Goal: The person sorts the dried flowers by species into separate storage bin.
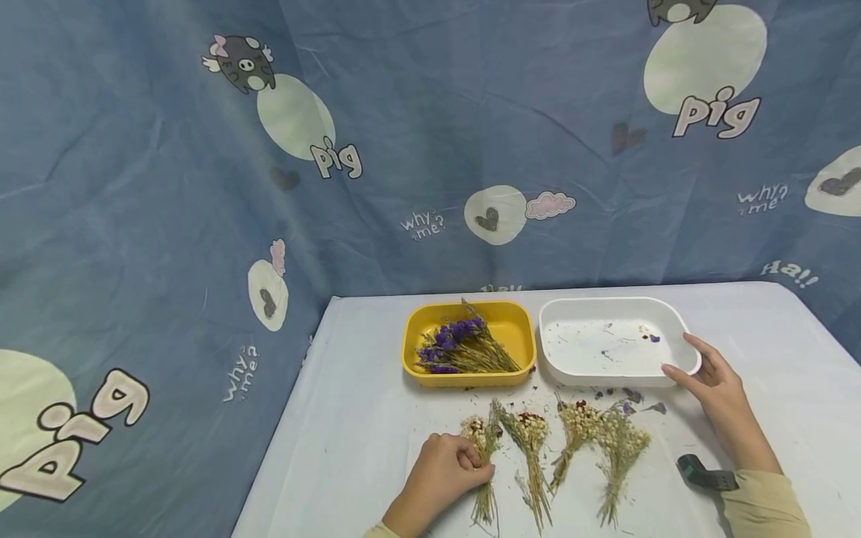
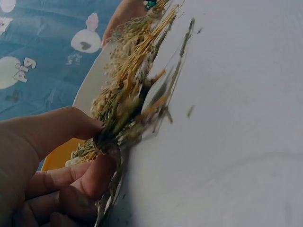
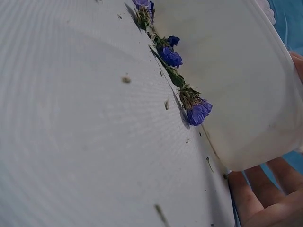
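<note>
My left hand [image 1: 444, 467] pinches the stems of a dried flower bunch [image 1: 480, 433] with pale and dark red heads, at the left end of a row of bunches. In the left wrist view, thumb and finger meet around the bunch [image 2: 118, 118] at its tied middle. On the right, my right hand [image 1: 723, 388] holds the near right corner of a white tray [image 1: 605, 379], thumb at the front rim and fingers along the side. The right wrist view has the fingers [image 3: 270, 189] against the tray's outer wall. Only small petals and bits lie inside the tray.
A yellow tray [image 1: 471, 379] with purple dried flowers [image 1: 464, 344] stands left of the white one. More bunches lie in front: a red-topped one [image 1: 531, 441], a cream one [image 1: 576, 430] and a greenish one [image 1: 620, 448]. Loose purple blossoms [image 3: 199, 112] lie along the white tray's front.
</note>
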Demonstrator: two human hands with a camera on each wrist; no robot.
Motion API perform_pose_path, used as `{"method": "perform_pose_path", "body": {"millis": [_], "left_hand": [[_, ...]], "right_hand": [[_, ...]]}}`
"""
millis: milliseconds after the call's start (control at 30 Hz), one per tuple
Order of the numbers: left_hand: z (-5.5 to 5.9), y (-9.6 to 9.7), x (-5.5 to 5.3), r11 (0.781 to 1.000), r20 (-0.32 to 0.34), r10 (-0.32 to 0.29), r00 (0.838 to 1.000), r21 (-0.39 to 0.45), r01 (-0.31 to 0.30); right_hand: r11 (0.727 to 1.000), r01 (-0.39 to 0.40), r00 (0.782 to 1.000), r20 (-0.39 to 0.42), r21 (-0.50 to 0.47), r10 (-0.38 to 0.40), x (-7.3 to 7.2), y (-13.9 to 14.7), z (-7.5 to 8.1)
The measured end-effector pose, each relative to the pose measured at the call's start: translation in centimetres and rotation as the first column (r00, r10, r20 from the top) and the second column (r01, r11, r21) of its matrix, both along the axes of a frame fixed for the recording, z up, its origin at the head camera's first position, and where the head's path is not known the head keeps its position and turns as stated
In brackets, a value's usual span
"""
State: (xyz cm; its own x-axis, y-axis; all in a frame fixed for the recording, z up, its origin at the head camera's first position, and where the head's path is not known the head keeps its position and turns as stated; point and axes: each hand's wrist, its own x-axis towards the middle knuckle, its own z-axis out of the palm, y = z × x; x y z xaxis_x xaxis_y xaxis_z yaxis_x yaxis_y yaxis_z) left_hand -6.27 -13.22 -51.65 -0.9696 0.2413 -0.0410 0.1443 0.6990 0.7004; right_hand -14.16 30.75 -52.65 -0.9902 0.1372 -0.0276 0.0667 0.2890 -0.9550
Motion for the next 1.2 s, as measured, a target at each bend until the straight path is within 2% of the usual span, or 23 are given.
{"method": "perform_pose_path", "body": {"millis": [233, 333, 500, 733, 967, 1200], "left_hand": [[-0.1, -0.9, -0.3, 0.999, -0.027, -0.019, 0.999, 0.047, 0.020], [0.1, -1.2, -0.4, 0.994, 0.005, -0.032, 0.999, 0.104, 0.032], [0.2, -1.3, -0.4, 0.990, 0.051, -0.046, 0.998, 0.136, 0.039], [0.1, -1.4, -0.6, 0.975, 0.106, -0.041, 0.993, 0.220, 0.017], [-0.3, -1.5, -0.9, 0.976, 0.089, -0.068, 0.994, 0.211, 0.048], [-0.1, -1.8, -0.9, 0.963, 0.104, -0.067, 0.992, 0.266, 0.037]], "right_hand": [[1.000, -0.003, 1.000, -0.005, -0.007, 0.003, 0.0, 0.1, -0.2], [1.000, -0.008, 1.000, -0.012, -0.004, 0.008, 0.1, 0.1, -0.3], [0.999, -0.032, 0.999, -0.012, -0.005, 0.032, 0.2, 0.2, -0.4], [0.999, -0.032, 0.999, -0.030, -0.006, 0.032, 0.2, 0.4, -0.4], [1.000, -0.021, 0.999, -0.048, -0.002, 0.021, 0.2, 0.4, -0.3], [1.000, -0.022, 0.999, -0.050, -0.018, 0.021, 0.2, 0.5, -0.3]]}}
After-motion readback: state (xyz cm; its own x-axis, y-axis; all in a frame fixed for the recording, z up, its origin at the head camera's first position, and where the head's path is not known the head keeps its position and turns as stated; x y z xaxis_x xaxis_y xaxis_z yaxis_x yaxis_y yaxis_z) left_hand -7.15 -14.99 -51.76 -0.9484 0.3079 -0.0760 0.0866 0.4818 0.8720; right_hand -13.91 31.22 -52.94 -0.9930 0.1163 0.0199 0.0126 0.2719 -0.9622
